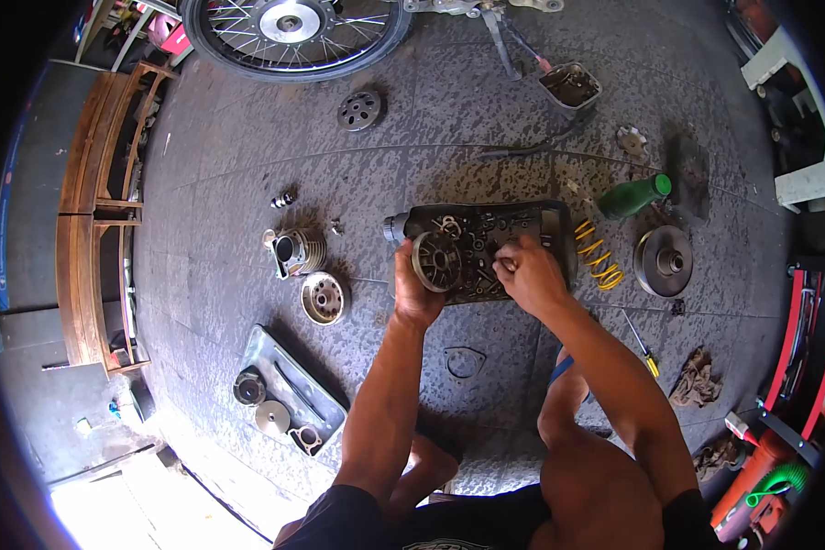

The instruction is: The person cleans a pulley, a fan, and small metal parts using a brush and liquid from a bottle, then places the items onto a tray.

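The left hand (412, 295) cups the drum (438, 262) at centre frame, probably weighty, rigid and slick, best gripped by its rim; the right hand's (535, 280) fingertips pinch together, contents unclear.

Floor: dark grey, crossed by thin seams and mottled all over with paler patches (486, 376)
Wooden bench: brown and slatted, with an open frame, running along the left side (81, 284)
Left-hand surface: grey panels beyond the bench, a blue strip near the outer edge (29, 183)
Light: strong white glare at the lower left, spilling onto the nearby floor; the upper floor is dimmer (96, 504)
Spoked wheel: black tyre, at the top edge (289, 26)
White frame: angular, at the upper right (811, 186)
Red rack: upright, beside the right edge (790, 353)
Red cylinder: lower right (742, 490)
Green coiled hose: beside the cylinder (781, 480)
Windows: none discernible
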A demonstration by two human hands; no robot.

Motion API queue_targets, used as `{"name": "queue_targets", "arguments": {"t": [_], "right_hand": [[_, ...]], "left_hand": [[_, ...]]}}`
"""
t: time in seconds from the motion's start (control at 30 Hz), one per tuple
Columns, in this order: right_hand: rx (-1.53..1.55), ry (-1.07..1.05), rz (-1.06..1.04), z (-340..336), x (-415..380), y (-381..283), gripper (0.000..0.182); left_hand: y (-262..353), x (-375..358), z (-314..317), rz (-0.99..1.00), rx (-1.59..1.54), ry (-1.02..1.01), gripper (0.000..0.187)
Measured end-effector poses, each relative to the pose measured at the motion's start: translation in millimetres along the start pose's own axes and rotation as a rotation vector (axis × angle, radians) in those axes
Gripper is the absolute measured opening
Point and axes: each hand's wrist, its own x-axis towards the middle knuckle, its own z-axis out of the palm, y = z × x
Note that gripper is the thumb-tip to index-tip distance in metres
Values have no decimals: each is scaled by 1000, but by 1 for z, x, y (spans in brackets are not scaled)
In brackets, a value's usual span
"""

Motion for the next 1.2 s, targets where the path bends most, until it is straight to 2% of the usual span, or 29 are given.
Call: {"name": "queue_targets", "arguments": {"t": [0.1, 0.13, 0.2, 0.27, 0.33, 0.37, 0.43, 0.47, 0.53, 0.57, 0.63, 0.67, 0.73, 0.77, 0.83, 0.87, 0.93, 0.97, 1.0, 1.07, 1.1, 1.13, 1.2], "right_hand": [[84, 56, 71, 3, 2, -7, 13], [82, 59, 72, 4, 0, -5, 13], [290, -237, 38, 8, -7, -3, 13], [315, -240, 114, 6, -5, -6, 12], [186, 193, -41, 10, -3, -3, 16], [186, 195, -39, 10, -5, -2, 16], [131, -228, 47, 2, -8, -4, 15], [130, -227, 48, -2, -6, -8, 15], [541, -36, 111, -8, 3, -17, 16], [541, -38, 109, -10, 8, -21, 16], [924, -199, 295, -13, 14, -25, 15], [924, -195, 295, -11, 13, -25, 15], [656, 96, 60, -7, 13, -25, 14], [656, 97, 65, -9, 10, -24, 14], [898, -227, 263, -17, 12, -20, 12], [900, -231, 263, -15, 12, -20, 12], [754, 51, 119, -10, 12, -19, 13], [848, -55, 144, -12, 8, -25, 13], [844, -57, 140, -12, 9, -19, 13], [676, -242, 186, -16, 15, -15, 16], [546, -172, 209, -18, 12, -14, 16], [552, -172, 216, -11, 8, -13, 16], [136, 95, -97, 0, 4, -6, 15]], "left_hand": [[-4, 6, -6, 22, 39, 10, 66], [-4, 5, -8, 30, 21, -49, 62], [-4, 7, -10, 41, 2, -108, 59], [-5, 7, -9, 47, -12, -83, 60], [-5, 6, -8, 38, 11, -40, 64], [-4, 5, -6, 22, 39, -2, 68], [-2, 3, -2, -13, 8, -4, 69], [-1, 2, -1, -44, -26, -2, 70], [-4, 8, -4, -26, -5, -18, 68], [-6, 11, -6, -6, 15, -33, 66], [-8, 10, -6, 2, 37, -38, 64], [-8, 8, -3, 11, 57, -46, 62], [-7, 7, 0, 18, 77, -57, 59], [-4, 7, -2, -3, 56, -74, 59], [-3, 7, -1, -14, 28, -94, 59], [-4, 5, -2, -25, 50, -76, 59], [-3, 4, -4, -43, 83, -60, 59], [-3, 6, -7, -55, 79, -73, 59], [-4, 9, -7, -61, 70, -88, 59], [-6, 13, -14, -57, 51, -70, 60], [-7, 13, -19, -62, 41, -49, 60], [-5, 9, -17, -68, 46, -44, 60], [0, 7, -6, -110, 0, -27, 63]]}}
